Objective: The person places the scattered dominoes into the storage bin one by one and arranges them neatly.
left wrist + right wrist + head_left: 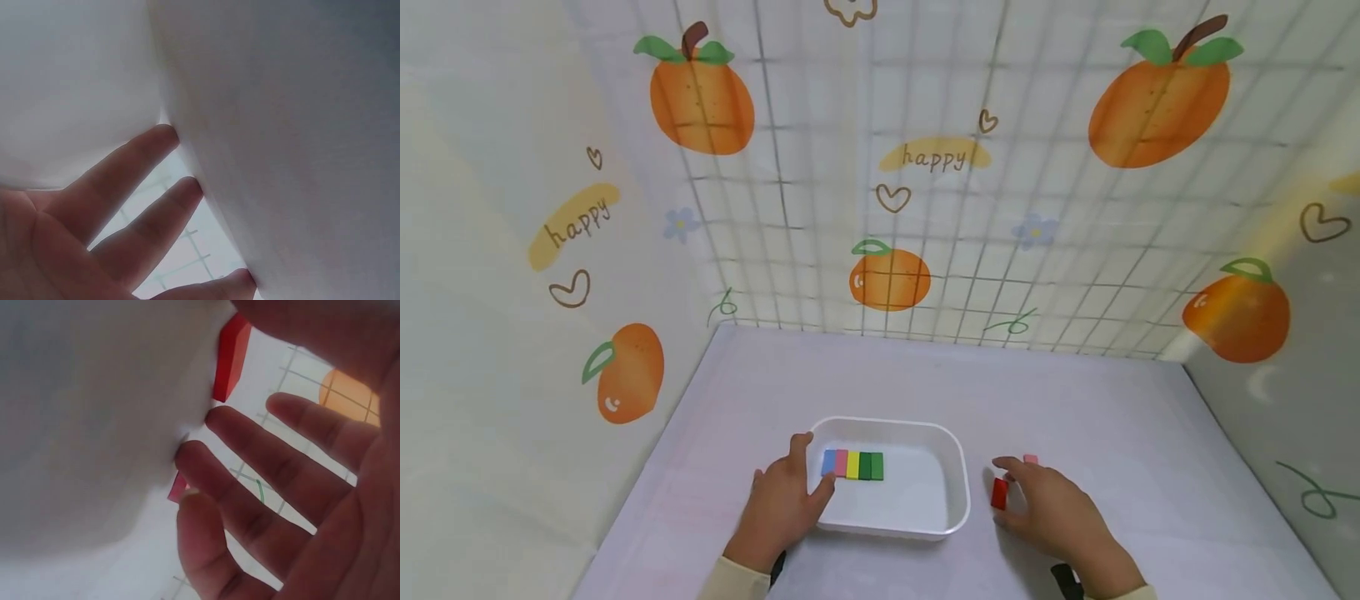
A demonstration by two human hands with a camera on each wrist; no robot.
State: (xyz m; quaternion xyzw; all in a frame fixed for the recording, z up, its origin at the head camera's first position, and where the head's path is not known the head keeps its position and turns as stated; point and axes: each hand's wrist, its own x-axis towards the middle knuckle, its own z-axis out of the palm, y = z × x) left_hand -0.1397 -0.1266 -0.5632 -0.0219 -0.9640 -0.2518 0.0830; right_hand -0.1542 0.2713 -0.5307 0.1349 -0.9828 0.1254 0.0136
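A white tray stands in the middle of the table. Inside it, a blue block, a pink block, a yellow block and two green blocks lie side by side. My left hand is at the tray's left wall, thumb over the rim; its outstretched fingertips meet the table in the left wrist view. My right hand is right of the tray, thumb and fingers spread around a red block on the table, with a gap showing between fingers and block.
Another pink block lies just beyond my right hand, partly hidden by it. A pale cloth covers the table. Walls with printed oranges and grid lines enclose it at the back and sides.
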